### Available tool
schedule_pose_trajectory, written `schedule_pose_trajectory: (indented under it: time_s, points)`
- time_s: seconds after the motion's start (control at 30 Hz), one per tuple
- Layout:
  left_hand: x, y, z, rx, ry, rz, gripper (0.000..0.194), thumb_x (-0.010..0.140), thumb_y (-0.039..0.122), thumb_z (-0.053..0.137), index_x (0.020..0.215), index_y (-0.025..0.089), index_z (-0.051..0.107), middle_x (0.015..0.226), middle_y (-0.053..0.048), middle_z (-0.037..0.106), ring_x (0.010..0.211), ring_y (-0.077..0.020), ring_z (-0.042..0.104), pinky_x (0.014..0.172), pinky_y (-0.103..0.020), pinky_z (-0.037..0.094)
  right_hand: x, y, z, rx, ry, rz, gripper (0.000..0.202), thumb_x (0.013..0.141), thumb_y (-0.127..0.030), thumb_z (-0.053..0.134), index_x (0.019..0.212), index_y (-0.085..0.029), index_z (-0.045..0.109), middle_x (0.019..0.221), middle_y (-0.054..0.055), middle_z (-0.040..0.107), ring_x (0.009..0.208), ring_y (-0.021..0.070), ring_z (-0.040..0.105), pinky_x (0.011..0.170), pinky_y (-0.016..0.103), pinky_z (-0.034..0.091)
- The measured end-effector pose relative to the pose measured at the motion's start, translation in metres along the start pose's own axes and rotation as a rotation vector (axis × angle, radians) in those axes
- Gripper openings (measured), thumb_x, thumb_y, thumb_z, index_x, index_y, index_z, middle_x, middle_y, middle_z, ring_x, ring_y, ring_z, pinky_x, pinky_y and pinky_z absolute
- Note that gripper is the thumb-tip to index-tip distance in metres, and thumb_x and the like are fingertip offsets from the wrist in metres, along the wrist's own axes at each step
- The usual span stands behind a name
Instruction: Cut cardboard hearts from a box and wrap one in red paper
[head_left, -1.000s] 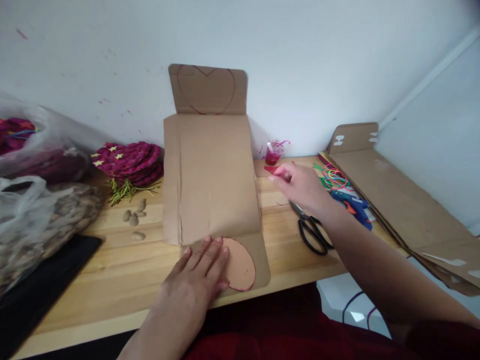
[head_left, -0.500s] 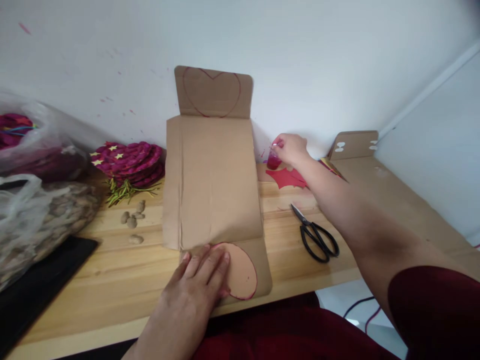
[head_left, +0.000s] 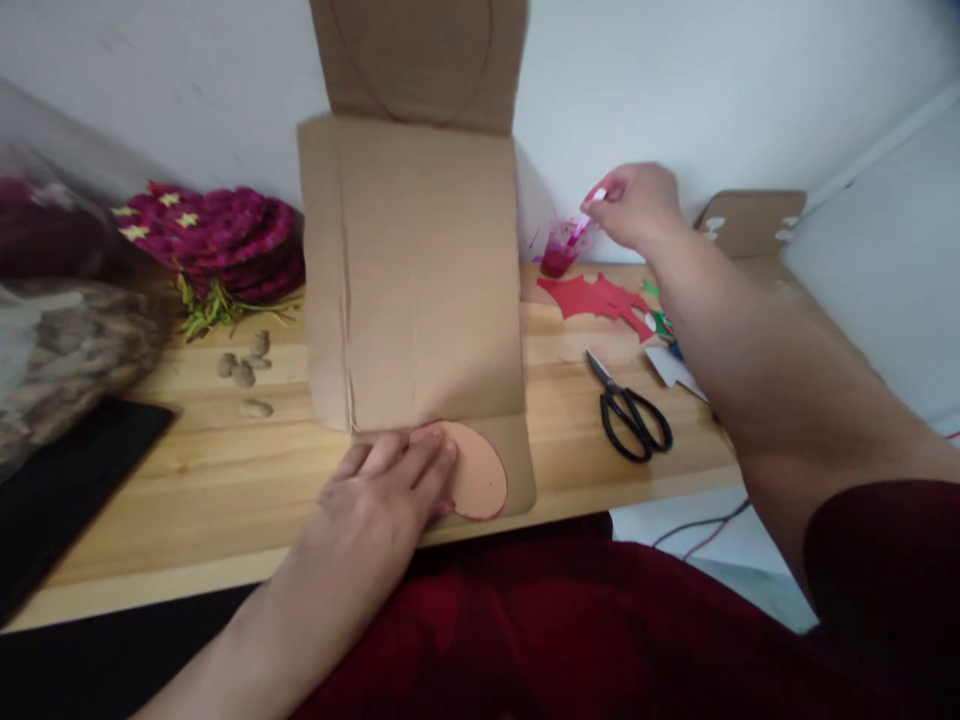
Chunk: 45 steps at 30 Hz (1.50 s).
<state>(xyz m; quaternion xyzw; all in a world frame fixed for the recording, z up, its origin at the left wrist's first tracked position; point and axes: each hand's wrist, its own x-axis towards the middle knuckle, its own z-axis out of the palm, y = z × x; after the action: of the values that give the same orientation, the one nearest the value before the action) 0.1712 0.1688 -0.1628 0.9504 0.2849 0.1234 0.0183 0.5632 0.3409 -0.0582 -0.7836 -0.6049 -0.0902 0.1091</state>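
Observation:
My left hand (head_left: 390, 485) lies flat, fingers stretched out, pressing on a peach heart-shaped cutout (head_left: 480, 475) with a dark red edge. Beneath that cutout is the near flap of an unfolded cardboard sheet (head_left: 431, 290). At the wall, my right hand (head_left: 637, 205) pinches a slim white stick (head_left: 581, 228) stained pink; its lower end is in or at the rim of a clear cup (head_left: 559, 255) of magenta paint. Whether the stick has bristles I cannot tell. A drawn heart outline shows on the sheet's far flap, partly cut off by the view.
Black-handled scissors (head_left: 630, 412) lie right of the sheet, with red paper scraps (head_left: 596, 300) behind them. To the left are stacked magenta pieces with stars (head_left: 217, 240), several peanuts (head_left: 244, 372), a bag of peanuts (head_left: 71, 360) and a black flat object (head_left: 82, 490).
My right hand has drawn up and right from the cup, so more of the stick shows. My left hand keeps its place on the cutout. The camera view has tilted downward.

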Motion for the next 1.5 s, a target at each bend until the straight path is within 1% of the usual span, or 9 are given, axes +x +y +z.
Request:
schedule_pose_trajectory:
  time_s: [0.17, 0.3, 0.67, 0.9, 1.0, 1.07, 1.2, 1.37, 1.5]
  points:
    - [0.003, 0.002, -0.009, 0.086, -0.077, 0.024, 0.040, 0.095, 0.020, 0.066, 0.134, 0.016, 0.065, 0.141, -0.010, 0.066, 0.117, -0.0322, 0.061, 0.093, -0.046, 0.050, -0.003, -0.002, 0.002, 0.092, -0.002, -0.020, 0.069, 0.099, -0.063, 0.040, 0.113, -0.005, 0.074, 0.103, 0.006, 0.075, 0.092, 0.0140, 0.064, 0.080, 0.028, 0.041]
    - [0.003, 0.003, -0.010, 0.098, -0.076, 0.006, 0.040, 0.095, 0.023, 0.067, 0.135, 0.016, 0.065, 0.141, -0.008, 0.066, 0.117, -0.0300, 0.061, 0.093, -0.044, 0.048, -0.001, -0.002, 0.007, 0.109, 0.063, 0.004, 0.028, 0.097, -0.046, 0.068, 0.105, -0.019, 0.074, 0.090, 0.001, 0.074, 0.080, 0.0123, 0.054, 0.083, 0.031, 0.044]
    - [0.004, -0.002, 0.005, 0.054, -0.008, -0.023, 0.039, 0.094, 0.030, 0.071, 0.132, 0.019, 0.068, 0.137, -0.005, 0.069, 0.114, -0.0266, 0.065, 0.089, -0.040, 0.047, -0.008, 0.000, 0.015, 0.189, 0.152, -0.004, 0.005, 0.084, -0.020, 0.073, 0.088, -0.017, 0.073, 0.084, 0.007, 0.072, 0.082, 0.0254, 0.065, 0.076, 0.037, 0.045]
    - [0.008, -0.007, -0.009, -0.102, -0.163, -0.063, 0.039, 0.099, 0.035, 0.063, 0.135, 0.022, 0.065, 0.146, -0.006, 0.063, 0.124, -0.0266, 0.060, 0.104, -0.042, 0.043, -0.015, 0.004, 0.012, 0.236, 0.226, 0.108, 0.024, 0.091, -0.030, 0.068, 0.099, -0.008, 0.073, 0.093, 0.010, 0.075, 0.088, 0.0178, 0.066, 0.083, 0.033, 0.042]
    - [0.009, -0.012, -0.010, -0.152, -0.181, -0.030, 0.038, 0.103, 0.033, 0.055, 0.138, 0.022, 0.063, 0.148, -0.006, 0.060, 0.130, -0.0262, 0.056, 0.108, -0.043, 0.042, -0.024, 0.010, 0.009, 0.355, 0.327, 0.152, 0.025, 0.097, -0.028, 0.062, 0.111, -0.010, 0.068, 0.086, 0.008, 0.075, 0.075, 0.0139, 0.063, 0.078, 0.034, 0.044]
    - [0.009, -0.017, -0.008, -0.190, -0.169, 0.001, 0.037, 0.104, 0.035, 0.053, 0.137, 0.022, 0.063, 0.146, -0.007, 0.062, 0.128, -0.0257, 0.057, 0.106, -0.042, 0.044, -0.039, 0.010, 0.002, 0.603, 0.360, 0.223, 0.006, 0.095, -0.023, 0.066, 0.099, -0.018, 0.067, 0.066, 0.001, 0.066, 0.058, 0.0132, 0.056, 0.067, 0.034, 0.044]
    - [0.009, -0.028, -0.002, -0.272, -0.142, 0.051, 0.032, 0.105, 0.034, 0.051, 0.131, 0.029, 0.068, 0.143, -0.007, 0.063, 0.124, -0.0240, 0.060, 0.102, -0.039, 0.046, -0.100, -0.010, -0.021, 1.104, 0.269, 0.156, 0.024, 0.086, -0.022, 0.079, 0.070, -0.027, 0.062, 0.058, -0.001, 0.050, 0.053, 0.0145, 0.049, 0.056, 0.034, 0.039]
    - [0.014, -0.037, -0.002, -0.386, -0.133, 0.125, 0.031, 0.104, 0.029, 0.052, 0.128, 0.029, 0.072, 0.135, -0.010, 0.064, 0.122, -0.0236, 0.061, 0.101, -0.038, 0.048, -0.196, -0.046, -0.029, 1.278, -0.067, 0.125, 0.022, 0.073, -0.038, 0.091, 0.079, -0.025, 0.073, 0.068, 0.002, 0.063, 0.059, 0.0164, 0.056, 0.054, 0.032, 0.041]
    - [0.018, -0.040, -0.006, -0.436, -0.128, 0.138, 0.023, 0.100, 0.023, 0.057, 0.109, 0.025, 0.079, 0.124, -0.010, 0.066, 0.122, -0.0249, 0.062, 0.099, -0.037, 0.049, -0.247, -0.069, -0.021, 1.173, -0.264, 0.005, 0.012, 0.084, -0.033, 0.081, 0.084, -0.026, 0.072, 0.065, -0.002, 0.060, 0.053, 0.0110, 0.048, 0.046, 0.025, 0.034]
